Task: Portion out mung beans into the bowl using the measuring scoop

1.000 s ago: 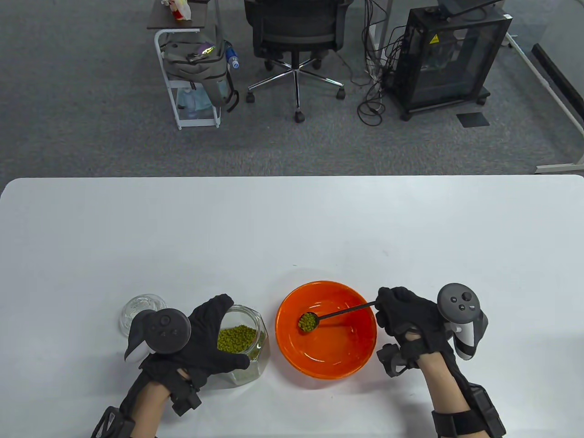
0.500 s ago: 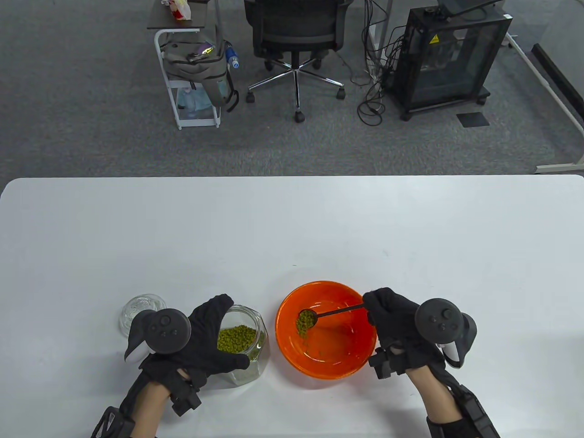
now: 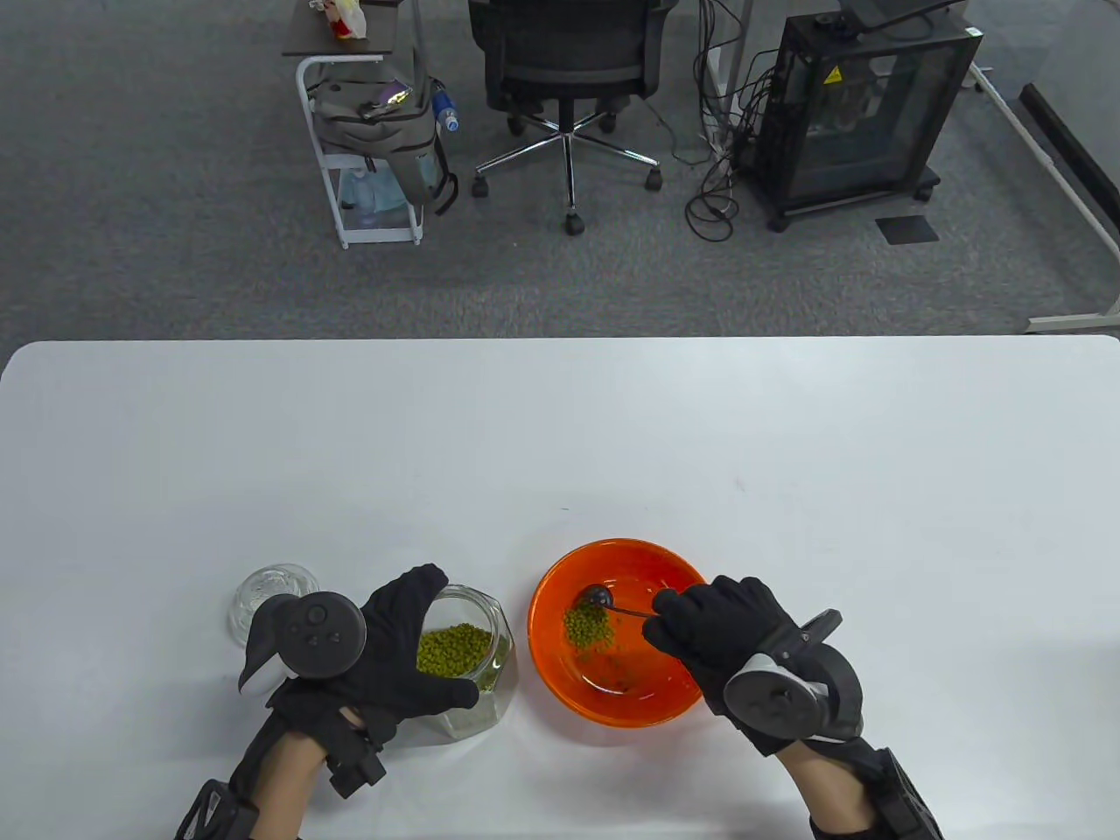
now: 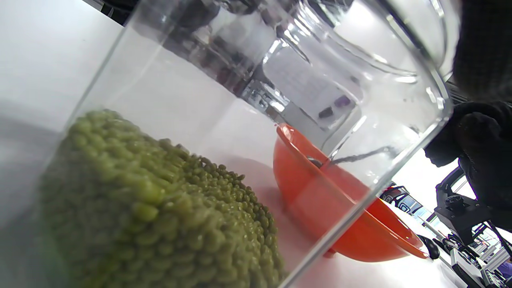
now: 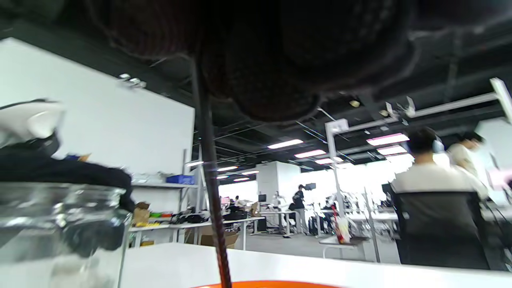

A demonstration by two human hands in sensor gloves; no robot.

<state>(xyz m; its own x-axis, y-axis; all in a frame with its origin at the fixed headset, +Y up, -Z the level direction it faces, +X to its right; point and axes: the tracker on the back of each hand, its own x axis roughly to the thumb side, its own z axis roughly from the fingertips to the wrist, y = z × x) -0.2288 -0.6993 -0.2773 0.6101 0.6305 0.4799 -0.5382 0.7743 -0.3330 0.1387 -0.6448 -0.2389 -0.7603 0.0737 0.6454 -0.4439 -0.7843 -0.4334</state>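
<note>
An orange bowl point(image 3: 674, 700) sits near the table's front edge and holds a small heap of mung beans point(image 3: 586, 626). My right hand point(image 3: 717, 626) reaches over the bowl's right side and grips the thin dark handle of the measuring scoop point(image 3: 598, 597). The scoop is turned over above the bowl. To the bowl's left stands a glass jar point(image 3: 490, 656) partly filled with beans point(image 4: 160, 216). My left hand point(image 3: 398, 647) wraps around the jar from the left. In the right wrist view the scoop handle point(image 5: 212, 188) hangs down from my dark fingers.
A clear glass lid point(image 3: 271, 591) lies on the white table point(image 3: 560, 437) just left of my left hand. Beyond the table's far edge are an office chair point(image 3: 569, 61), a trolley with a bag point(image 3: 372, 122) and a black cabinet point(image 3: 862, 105).
My right hand rolled over and moved left over the bowl, tipping the scoop. The beans fell out of the scoop into the bowl. My left hand and the jar stayed still.
</note>
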